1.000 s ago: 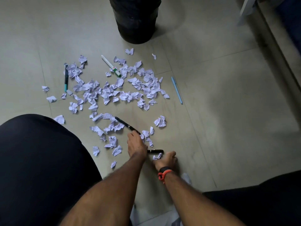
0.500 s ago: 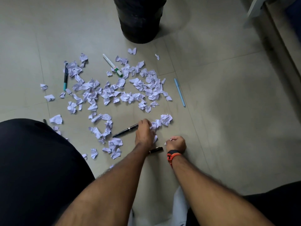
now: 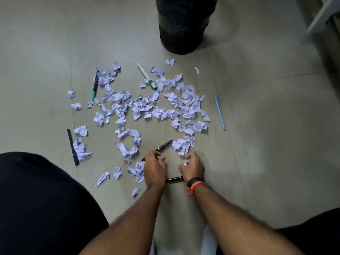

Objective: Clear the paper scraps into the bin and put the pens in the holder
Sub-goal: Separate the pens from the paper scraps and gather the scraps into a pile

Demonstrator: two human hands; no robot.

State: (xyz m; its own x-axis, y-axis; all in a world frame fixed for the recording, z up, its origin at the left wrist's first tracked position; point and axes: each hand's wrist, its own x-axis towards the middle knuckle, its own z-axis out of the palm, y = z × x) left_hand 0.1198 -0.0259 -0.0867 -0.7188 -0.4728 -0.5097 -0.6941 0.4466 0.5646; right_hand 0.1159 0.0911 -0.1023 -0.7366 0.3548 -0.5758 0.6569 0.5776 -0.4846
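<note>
Several crumpled white paper scraps (image 3: 158, 107) lie spread over the tiled floor in front of the black bin (image 3: 182, 24). My left hand (image 3: 154, 168) curls over the lower half of a black pen (image 3: 165, 145) that lies slanted on the floor. My right hand (image 3: 194, 165) is closed on a few paper scraps, with white bits showing at its fingers. A second black pen (image 3: 174, 178) lies between my wrists. Other pens lie around: a white marker with a green cap (image 3: 146, 75), a teal pen (image 3: 95, 85), a light blue pen (image 3: 219, 113) and a black pen (image 3: 72, 147). No pen holder is in view.
My knees in black cloth fill the lower left (image 3: 46, 199) and lower right (image 3: 316, 236) corners. A pale furniture leg (image 3: 323, 13) stands at the top right. Bare floor tiles stretch to the right of the light blue pen.
Both hands moved forward, then drew slightly back. The slanted black pen was turned round, its far end now pointing up-right. My right hand closed on scraps near the small pile.
</note>
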